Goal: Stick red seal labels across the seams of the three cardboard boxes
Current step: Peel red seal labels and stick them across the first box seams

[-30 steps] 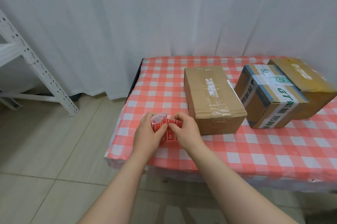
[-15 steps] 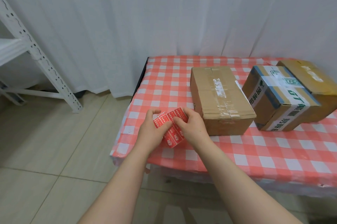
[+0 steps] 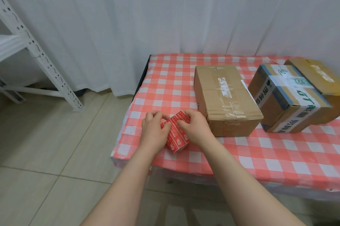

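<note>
Both hands hold a roll of red seal labels (image 3: 177, 134) over the table's front left corner. My left hand (image 3: 153, 130) grips the roll from the left, and my right hand (image 3: 196, 126) pinches the top of the label strip with curled fingers. Three cardboard boxes stand in a row to the right. Nearest is a plain brown box (image 3: 225, 97) with clear tape along its seam. Beside it sits a box with white and blue printed tape (image 3: 287, 97). A yellowish-brown box (image 3: 318, 78) lies behind that one at the far right.
The table wears a red-and-white checked cloth (image 3: 165, 86) and stands against a white curtain (image 3: 165, 14). A white metal shelf frame (image 3: 36, 51) stands on the tiled floor at the left. The table's left edge drops off just beside my left hand.
The label strip has been unrolled further and now hangs lower between my hands. Both hands stay at the same corner of the table; the view shifted slightly left.
</note>
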